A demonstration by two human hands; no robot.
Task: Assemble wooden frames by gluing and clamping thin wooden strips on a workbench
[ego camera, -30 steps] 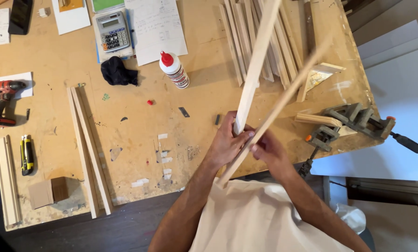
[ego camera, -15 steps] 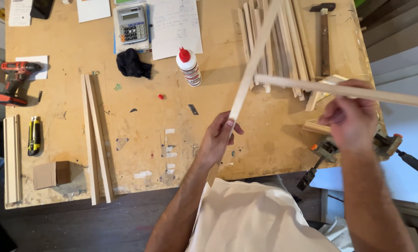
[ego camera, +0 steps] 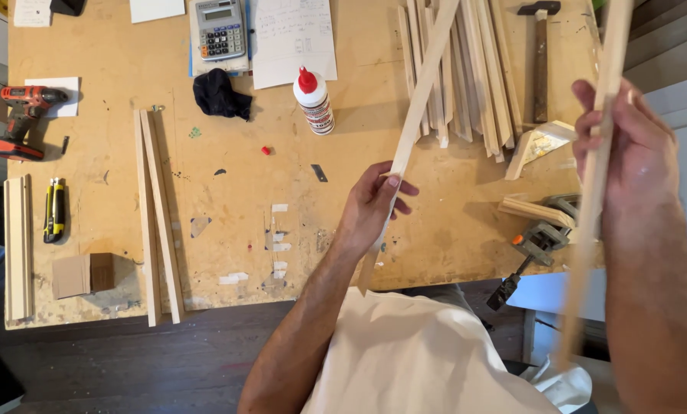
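My left hand (ego camera: 374, 205) grips a long pale wooden strip (ego camera: 418, 115) near its lower end; the strip slants up and away over the workbench (ego camera: 228, 207). My right hand (ego camera: 627, 153) is raised at the right edge of view and holds a second wooden strip (ego camera: 602, 100) nearly upright, close to the camera and blurred at its lower end. A pile of several similar strips (ego camera: 474, 69) lies on the bench between the two hands.
A glue bottle (ego camera: 313, 100), calculator (ego camera: 217, 29), paper sheet (ego camera: 293, 38) and black cloth (ego camera: 219, 95) sit at the back. Two strips (ego camera: 158, 215), a utility knife (ego camera: 54, 208), a drill (ego camera: 21, 119) lie left. A hammer (ego camera: 540, 54) and clamp (ego camera: 539, 241) are right.
My hands have come apart. The right hand swung its strip from lying crosswise to nearly upright at the right edge. The left hand keeps its strip in about the same place.
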